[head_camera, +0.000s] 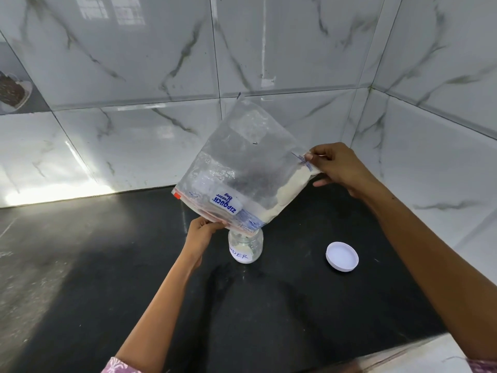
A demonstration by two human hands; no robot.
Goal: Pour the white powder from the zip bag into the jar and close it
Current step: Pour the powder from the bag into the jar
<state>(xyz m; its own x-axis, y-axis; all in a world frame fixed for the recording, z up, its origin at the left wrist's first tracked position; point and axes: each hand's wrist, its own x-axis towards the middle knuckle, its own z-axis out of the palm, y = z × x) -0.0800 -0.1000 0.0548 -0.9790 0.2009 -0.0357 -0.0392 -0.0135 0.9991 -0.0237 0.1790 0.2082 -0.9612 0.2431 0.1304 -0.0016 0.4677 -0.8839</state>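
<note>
A clear zip bag [242, 162] is tipped upside down, its zip edge at the mouth of a small clear jar [246, 247] on the black counter. White powder [287, 192] lies along the bag's lower right edge and runs toward the jar. Some powder sits in the jar, which bears a handwritten label. My left hand [201, 232] pinches the zip edge beside the jar. My right hand [337, 166] pinches the bag's raised bottom corner. The white lid [342, 256] lies on the counter to the right of the jar.
The black stone counter [188, 305] meets marble-patterned tiled walls [134, 90] at the back and right, forming a corner. A pale edge [416, 356] borders the counter at the lower right.
</note>
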